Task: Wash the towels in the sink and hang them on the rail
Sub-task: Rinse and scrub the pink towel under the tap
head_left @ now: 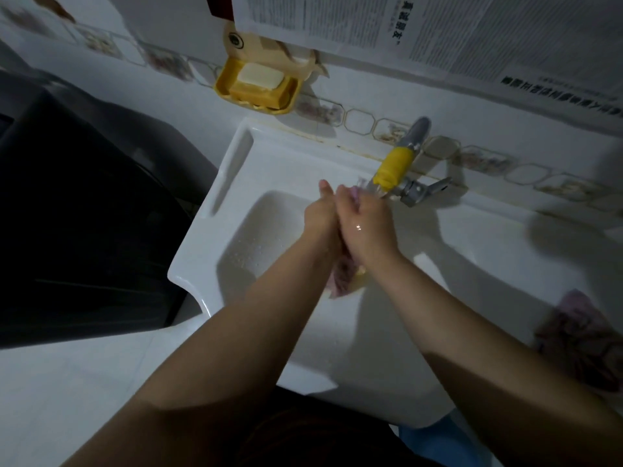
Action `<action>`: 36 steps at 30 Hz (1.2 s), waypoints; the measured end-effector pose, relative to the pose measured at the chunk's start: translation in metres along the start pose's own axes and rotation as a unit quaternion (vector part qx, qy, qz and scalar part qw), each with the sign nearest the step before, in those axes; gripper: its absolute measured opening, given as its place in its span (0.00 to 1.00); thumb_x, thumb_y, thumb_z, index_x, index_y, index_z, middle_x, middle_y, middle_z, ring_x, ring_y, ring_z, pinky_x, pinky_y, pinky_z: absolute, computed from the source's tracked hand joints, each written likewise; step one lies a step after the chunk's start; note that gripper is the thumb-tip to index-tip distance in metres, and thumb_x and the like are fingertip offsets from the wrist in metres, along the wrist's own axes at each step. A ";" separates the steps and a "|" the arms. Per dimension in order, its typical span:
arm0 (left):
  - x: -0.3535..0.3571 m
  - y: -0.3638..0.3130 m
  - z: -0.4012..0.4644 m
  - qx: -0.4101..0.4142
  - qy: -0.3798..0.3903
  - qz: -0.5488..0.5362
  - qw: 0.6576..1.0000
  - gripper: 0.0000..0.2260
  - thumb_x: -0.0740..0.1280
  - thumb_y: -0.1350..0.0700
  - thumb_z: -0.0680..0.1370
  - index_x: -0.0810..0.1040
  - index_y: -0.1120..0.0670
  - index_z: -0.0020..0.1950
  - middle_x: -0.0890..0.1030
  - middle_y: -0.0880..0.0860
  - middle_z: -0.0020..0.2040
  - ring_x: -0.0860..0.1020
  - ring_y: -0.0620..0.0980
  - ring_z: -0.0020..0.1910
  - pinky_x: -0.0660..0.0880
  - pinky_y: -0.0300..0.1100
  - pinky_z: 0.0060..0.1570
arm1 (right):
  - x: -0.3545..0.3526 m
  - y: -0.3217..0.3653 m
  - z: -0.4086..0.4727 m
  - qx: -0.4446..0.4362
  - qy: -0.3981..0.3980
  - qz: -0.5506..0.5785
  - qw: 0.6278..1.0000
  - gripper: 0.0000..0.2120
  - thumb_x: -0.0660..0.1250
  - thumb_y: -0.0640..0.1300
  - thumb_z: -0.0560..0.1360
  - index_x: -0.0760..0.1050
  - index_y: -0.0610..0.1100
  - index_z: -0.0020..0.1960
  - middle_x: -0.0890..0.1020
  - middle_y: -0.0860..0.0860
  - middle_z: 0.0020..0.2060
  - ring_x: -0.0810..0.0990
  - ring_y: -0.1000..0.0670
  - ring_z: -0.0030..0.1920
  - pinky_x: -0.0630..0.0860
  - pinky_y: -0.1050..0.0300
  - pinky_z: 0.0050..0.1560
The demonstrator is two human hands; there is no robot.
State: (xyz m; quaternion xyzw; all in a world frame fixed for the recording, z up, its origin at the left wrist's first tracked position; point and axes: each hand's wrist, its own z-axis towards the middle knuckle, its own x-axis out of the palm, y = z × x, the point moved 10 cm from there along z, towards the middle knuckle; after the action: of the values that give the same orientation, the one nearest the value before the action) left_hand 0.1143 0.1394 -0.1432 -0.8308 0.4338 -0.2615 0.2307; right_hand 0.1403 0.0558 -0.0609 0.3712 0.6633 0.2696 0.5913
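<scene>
both grips, left hand (319, 221) and right hand (365, 227), squeeze pink towel (344, 280) over sink (215, 183).

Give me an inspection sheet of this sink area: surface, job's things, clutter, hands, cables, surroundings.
Surface: white sink, droplets on its basin wall.
Job's things: pinkish towel held over the basin just below the tap, which has a yellow sleeve; second towel lies bunched on the sink's right ledge. No rail in view.
Clutter: yellow soap dish on the wall, holding soap bars.
Hands: left hand and right hand pressed together, gripping the towel.
Cables: nothing seen.
Surroundings: tiled wall, printed paper sheets above the tap, dark appliance left of the sink.
</scene>
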 end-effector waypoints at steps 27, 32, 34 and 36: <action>-0.013 -0.032 -0.009 0.201 0.177 0.577 0.772 0.16 0.71 0.56 0.75 0.75 0.56 0.61 0.80 0.54 0.51 0.77 0.50 0.48 0.72 0.40 0.52 | -0.030 -0.065 0.028 0.114 0.187 0.044 0.975 0.26 0.67 0.42 0.76 0.61 0.45 0.71 0.72 0.51 0.57 0.72 0.51 0.59 0.70 0.62 0.55; -0.015 -0.061 -0.012 0.323 0.117 0.586 0.734 0.11 0.64 0.55 0.80 0.81 0.62 0.49 0.77 0.59 0.51 0.73 0.55 0.58 0.69 0.43 0.54 | -0.009 -0.091 0.001 0.142 0.341 0.005 0.929 0.14 0.70 0.45 0.73 0.77 0.43 0.57 0.81 0.47 0.50 0.78 0.53 0.44 0.73 0.61 0.41; -0.016 -0.058 -0.014 0.287 0.134 0.525 0.790 0.14 0.60 0.52 0.82 0.77 0.58 0.42 0.77 0.54 0.42 0.75 0.53 0.46 0.71 0.47 0.49 | -0.011 -0.094 0.004 0.130 0.320 -0.002 0.938 0.10 0.69 0.48 0.74 0.76 0.42 0.48 0.79 0.46 0.41 0.76 0.50 0.40 0.71 0.57 0.38; -0.019 -0.055 -0.012 0.250 0.122 0.461 0.842 0.16 0.57 0.49 0.83 0.72 0.53 0.38 0.74 0.50 0.34 0.73 0.51 0.37 0.71 0.48 0.43 | -0.014 -0.095 0.012 0.132 0.275 0.028 0.952 0.11 0.65 0.50 0.77 0.75 0.42 0.49 0.79 0.45 0.42 0.77 0.48 0.42 0.73 0.55 0.40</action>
State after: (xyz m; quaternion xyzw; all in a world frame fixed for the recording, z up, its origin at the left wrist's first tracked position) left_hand 0.1301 0.1823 -0.1052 -0.4102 0.7116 -0.3241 0.4695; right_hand 0.1355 -0.0118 -0.1301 0.3758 0.8190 0.2878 0.3244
